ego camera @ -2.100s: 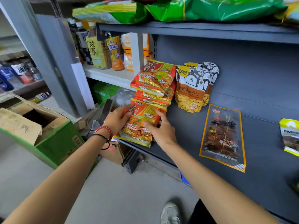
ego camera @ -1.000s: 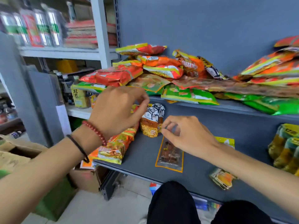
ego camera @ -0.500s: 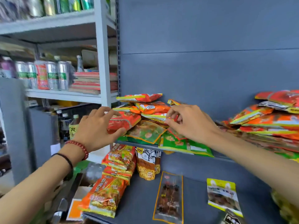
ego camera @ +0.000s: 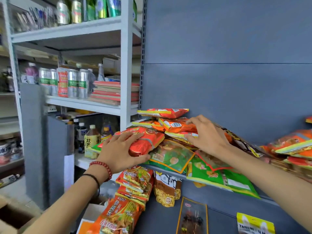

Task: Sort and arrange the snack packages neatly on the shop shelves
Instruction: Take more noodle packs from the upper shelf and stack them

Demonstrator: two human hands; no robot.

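The grey back panel (ego camera: 228, 81) rose above the upper shelf (ego camera: 276, 202), with the white rack (ego camera: 125, 65) of cans (ego camera: 73, 83) just beside it on the left. A loose pile of snack packages (ego camera: 219, 176) lay on that shelf, some hanging over its front edge. My left hand (ego camera: 118, 152) grasped the red packet (ego camera: 148, 137) at the pile's left end, fingers over the top and thumb under it. My right hand (ego camera: 209, 134) pinched the orange packet (ego camera: 175, 126) higher in the pile.
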